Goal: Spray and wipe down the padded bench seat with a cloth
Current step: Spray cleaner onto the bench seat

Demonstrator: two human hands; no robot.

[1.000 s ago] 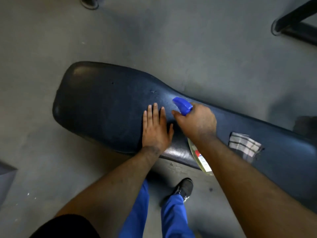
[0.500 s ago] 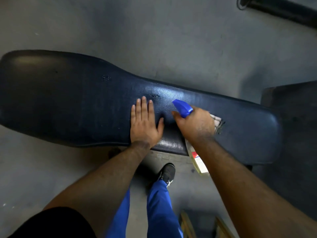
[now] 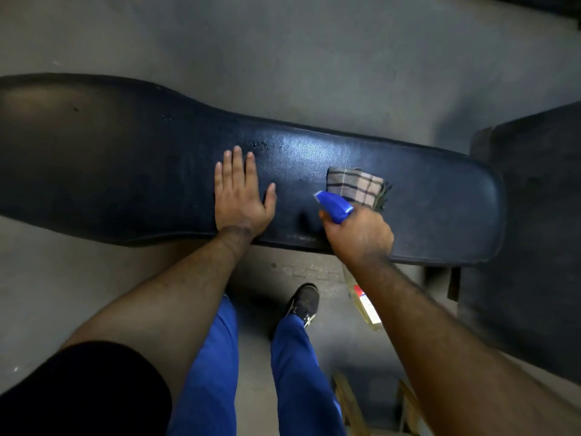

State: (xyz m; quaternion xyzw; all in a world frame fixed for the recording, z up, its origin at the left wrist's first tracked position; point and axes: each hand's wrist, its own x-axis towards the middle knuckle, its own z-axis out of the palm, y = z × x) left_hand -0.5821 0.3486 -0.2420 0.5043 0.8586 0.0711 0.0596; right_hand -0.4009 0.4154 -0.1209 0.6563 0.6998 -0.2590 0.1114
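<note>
The spray bottle (image 3: 334, 204), clasped in the right hand (image 3: 358, 237), had been swung nearer the checked cloth (image 3: 355, 185) on the padded bench seat (image 3: 125, 158); the left hand (image 3: 240, 196) was kept spread flat beside it. Wiping was judged imminent.

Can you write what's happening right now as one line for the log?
left hand: flat on bench seat | right hand: gripping spray bottle | plaid cloth: lying on seat, untouched

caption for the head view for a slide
Left hand flat on padded bench seat; right hand aims spray bottle beside checked cloth.
</note>
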